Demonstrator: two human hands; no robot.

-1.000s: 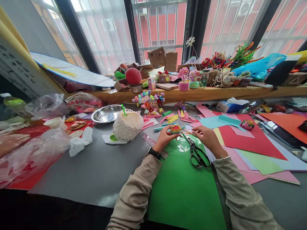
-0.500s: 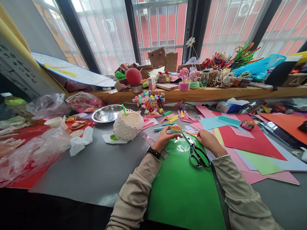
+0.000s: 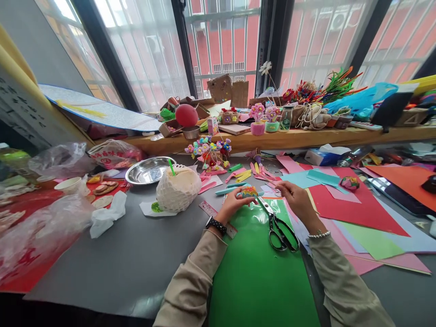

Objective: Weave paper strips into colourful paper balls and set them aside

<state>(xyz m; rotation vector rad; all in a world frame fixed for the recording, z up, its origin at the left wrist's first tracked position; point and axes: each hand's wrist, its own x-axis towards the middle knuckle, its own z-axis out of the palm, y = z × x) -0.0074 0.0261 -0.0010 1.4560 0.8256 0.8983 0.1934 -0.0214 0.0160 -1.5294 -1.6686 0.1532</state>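
Note:
A small folded paper piece (image 3: 250,190) in orange, yellow and blue is pinched in the fingers of my left hand (image 3: 232,203), above the top of a green sheet (image 3: 259,277). My right hand (image 3: 297,200) is to the right of it, raised, thumb and fingers pressed together. Whatever its fingertips hold is too small to make out. Between my hands, scissors (image 3: 276,222) with black handles lie on the green sheet, blades toward the paper piece. A patterned ruler (image 3: 208,209) lies partly under my left wrist.
Left of my hands stand a coconut (image 3: 179,188) with a green straw and a metal plate (image 3: 134,175). Folded paper strips (image 3: 243,175) lie ahead. Coloured sheets (image 3: 361,200) and a folded paper flower (image 3: 349,183) are at right. Craft items crowd the wooden ledge (image 3: 238,141).
My right hand has moved up and a little away from the scissors and the paper piece. My left hand still holds the paper piece. The view has shifted slightly.

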